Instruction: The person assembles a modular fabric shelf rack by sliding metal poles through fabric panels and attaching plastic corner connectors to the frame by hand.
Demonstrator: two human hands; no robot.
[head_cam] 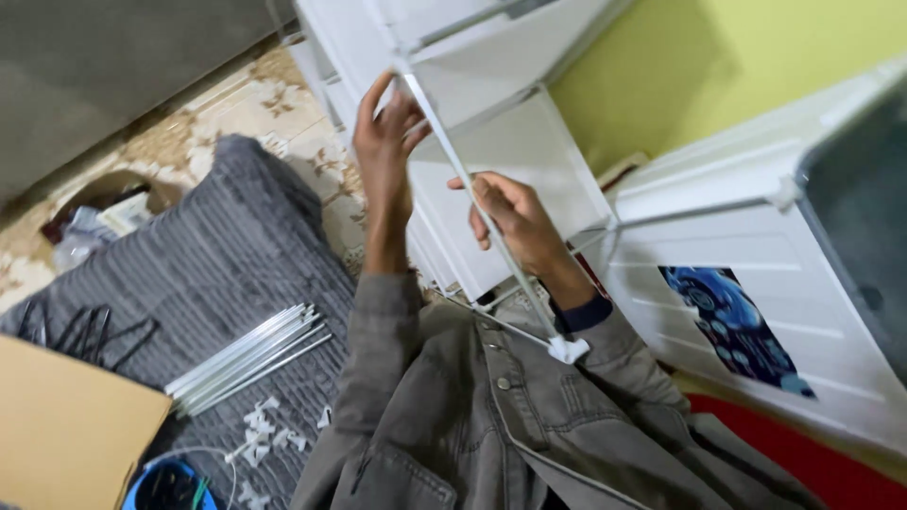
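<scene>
My left hand reaches up to the top corner joint of a white frame, its fingers curled around the upper end of a thin metal rod. My right hand grips the same rod lower down, about at its middle. The rod slants down to a white plastic connector resting against my grey denim jacket. White panels of the frame hang behind the rod.
A bundle of metal rods lies on a grey ribbed blanket, with several small white connectors beside it. A cardboard box sits lower left. White cabinet panel with a blue picture stands to the right, before a green wall.
</scene>
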